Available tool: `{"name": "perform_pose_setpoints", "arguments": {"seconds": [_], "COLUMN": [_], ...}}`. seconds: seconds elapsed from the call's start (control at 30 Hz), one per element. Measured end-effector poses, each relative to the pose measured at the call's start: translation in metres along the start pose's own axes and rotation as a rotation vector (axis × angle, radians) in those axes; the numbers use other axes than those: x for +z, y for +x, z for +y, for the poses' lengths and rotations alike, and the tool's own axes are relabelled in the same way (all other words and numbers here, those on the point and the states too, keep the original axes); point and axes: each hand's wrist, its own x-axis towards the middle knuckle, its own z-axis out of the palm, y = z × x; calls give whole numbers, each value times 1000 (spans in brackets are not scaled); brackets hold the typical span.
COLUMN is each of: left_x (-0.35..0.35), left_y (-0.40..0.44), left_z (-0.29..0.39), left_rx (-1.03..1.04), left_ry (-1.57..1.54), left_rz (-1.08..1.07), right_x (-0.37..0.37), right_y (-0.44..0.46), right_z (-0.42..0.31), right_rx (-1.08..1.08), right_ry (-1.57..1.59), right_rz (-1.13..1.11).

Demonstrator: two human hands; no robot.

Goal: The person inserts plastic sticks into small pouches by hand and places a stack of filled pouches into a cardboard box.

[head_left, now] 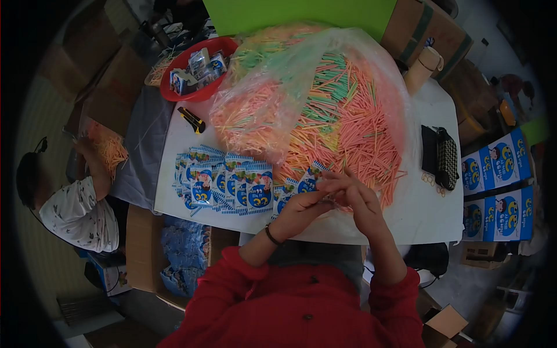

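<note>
My left hand (pixel 304 210) and my right hand (pixel 358 200) meet over the near edge of the table. The left fingers are pinched together around something small that I cannot make out. My right fingers reach across the left fingertips, partly bent, and a bit of clear, shiny material shows between the hands. Just beyond them, a blue and white printed packet (pixel 309 180) stands tilted against the sticks; whether a finger touches it is unclear. More such packets (pixel 258 188) lie heaped to the left. A large clear plastic bag (pixel 264 110) spills thin pink, green and yellow sticks (pixel 365 127) behind my hands.
A red basin (pixel 168 87) with packets stands at the back left, near a yellow-black box cutter (pixel 191 120). At right are a tan bottle (pixel 423 69), a checkered pouch (pixel 447 159) and printed blue boxes (pixel 505 214). Another person (pixel 81 203) sits at left beside an open carton (pixel 145 249).
</note>
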Motion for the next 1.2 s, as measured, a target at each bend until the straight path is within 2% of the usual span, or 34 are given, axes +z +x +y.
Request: {"name": "perform_pose_setpoints", "arguments": {"seconds": [0.07, 0.2, 0.27, 0.3, 0.37, 0.43, 0.5, 0.53, 0.6, 0.67, 0.7, 0.73, 0.77, 0.8, 0.83, 0.9, 1.0, 1.1, 1.17, 1.2], "left_x": [6, 4, -2, -5, -13, -28, -61, -68, -75, -70, -66, -57, -43, -31, -23, -15, -18, -26, -30, -31], "left_y": [6, -2, -18, -24, -39, -44, -47, -45, -42, -40, -36, -31, -25, -19, -12, 0, 11, 12, 12, 13], "left_z": [11, 9, 6, 10, 27, 42, 44, 43, 43, 44, 45, 47, 47, 46, 40, 23, 5, -2, -4, -3], "left_rx": [-43, -62, -52, -56, 10, -67, 136, 136, 129, 167, 210, 215, 190, 164, 167, 41, 12, 42, 109, 176], "left_ry": [-118, -177, -327, -328, -171, 363, 1462, 1454, 1838, 1910, 1981, 1979, 1830, 1680, 1681, 1541, 1397, 1241, 1209, 1181], "left_rz": [21, 83, 141, 148, 420, 763, 717, 712, 854, 860, 875, 871, 742, 617, 623, 407, 390, 383, 398, 408], "right_x": [-3, 1, -5, -10, -24, -40, -51, -55, -58, -54, -48, -41, -34, -28, -24, -23, -31, -39, -40, -41], "right_y": [4, 5, 0, -3, -15, -28, -45, -50, -51, -50, -48, -46, -43, -41, -37, -28, -19, -20, -22, -22], "right_z": [2, 3, 6, 9, 12, 17, 21, 23, 20, 8, 9, 10, 12, 17, 23, 29, 35, 44, 52, 56], "right_rx": [-29, -33, 0, 5, -14, 33, 78, 151, 221, 127, 130, 94, 55, 54, 70, 81, 179, 249, 0, 1], "right_ry": [40, 221, 221, 227, 272, 174, 83, 4, -70, -742, -744, -888, -1030, -1031, -1078, -1124, -1153, -1261, -1236, -1238], "right_rz": [139, 250, 506, 503, 623, 670, 700, 684, 664, 302, 307, 204, 95, 96, 66, 34, 14, -97, -77, -76]}}
